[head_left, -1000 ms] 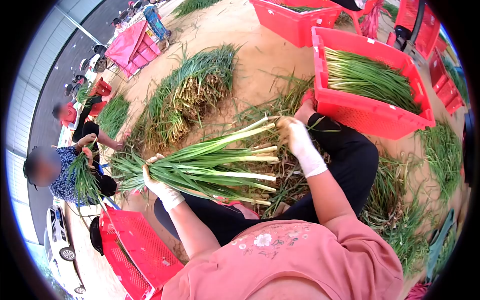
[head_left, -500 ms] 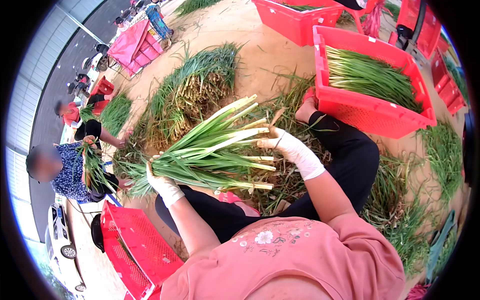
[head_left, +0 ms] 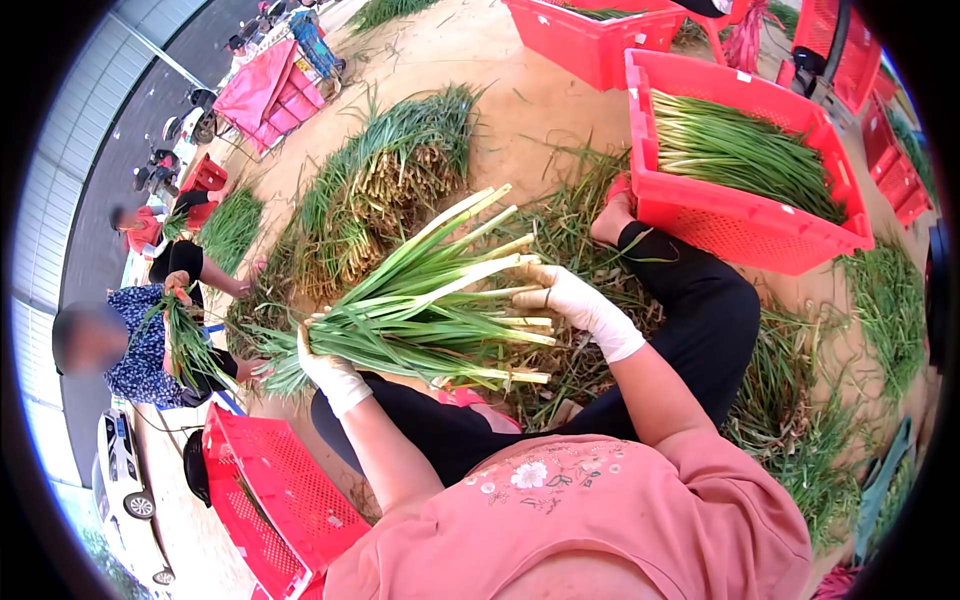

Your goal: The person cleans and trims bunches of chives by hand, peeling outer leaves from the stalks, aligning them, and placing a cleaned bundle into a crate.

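A fanned bundle of long green leafy stalks (head_left: 420,310) lies across the front of my body, pale stem ends to the right. My left hand (head_left: 330,370), in a whitish glove, is wrapped round the leafy end. At the stem ends is my right hand (head_left: 568,297), gloved too, with its fingers pinched at a pale stalk. Whether it grips that stalk firmly is hard to see. Behind the bundle stands a heap of uncut-looking stalks (head_left: 400,180) with brown roots. Loose leaves and scraps (head_left: 570,370) cover the ground below.
A red crate (head_left: 740,225) holding clean stalks stands at the right, beside my foot. Another red crate (head_left: 280,480) is at the lower left. A co-worker in a blue patterned top (head_left: 145,350) sits at the left, holding greens. More red crates (head_left: 595,45) stand at the top.
The brown strip at my right fingertips no longer shows, and my right hand has shifted slightly down. The co-worker's hand and greens have moved a little. My left hand still holds the bundle.
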Action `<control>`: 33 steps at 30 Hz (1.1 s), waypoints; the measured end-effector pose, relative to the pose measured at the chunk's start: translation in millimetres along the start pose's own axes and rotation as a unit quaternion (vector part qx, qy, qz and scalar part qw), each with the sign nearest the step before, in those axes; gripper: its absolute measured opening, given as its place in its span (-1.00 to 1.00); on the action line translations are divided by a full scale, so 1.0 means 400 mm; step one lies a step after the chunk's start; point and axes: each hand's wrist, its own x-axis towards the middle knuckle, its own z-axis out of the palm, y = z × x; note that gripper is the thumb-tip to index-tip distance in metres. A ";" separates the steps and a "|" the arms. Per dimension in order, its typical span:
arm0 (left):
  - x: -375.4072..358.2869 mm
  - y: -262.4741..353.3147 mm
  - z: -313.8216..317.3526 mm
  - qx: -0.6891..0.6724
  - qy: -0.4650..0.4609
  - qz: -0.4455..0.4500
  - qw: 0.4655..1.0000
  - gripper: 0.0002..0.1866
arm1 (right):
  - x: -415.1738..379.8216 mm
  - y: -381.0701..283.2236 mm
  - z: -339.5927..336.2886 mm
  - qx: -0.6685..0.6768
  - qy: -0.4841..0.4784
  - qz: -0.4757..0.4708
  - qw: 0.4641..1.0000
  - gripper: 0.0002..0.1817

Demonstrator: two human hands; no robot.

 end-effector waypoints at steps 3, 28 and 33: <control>-0.006 -0.019 0.004 0.008 -0.010 -0.010 1.000 -0.82 | -0.015 -0.019 -0.026 -0.045 0.045 -0.048 0.997 -0.62; 0.051 0.013 -0.038 0.024 0.175 -0.029 0.984 -0.86 | -0.182 -0.092 -0.413 -0.484 0.562 -0.187 0.644 -0.57; 0.062 0.002 -0.008 0.014 0.158 -0.001 0.987 -0.85 | -0.070 -0.074 -0.080 -0.459 0.297 -0.166 0.820 -0.68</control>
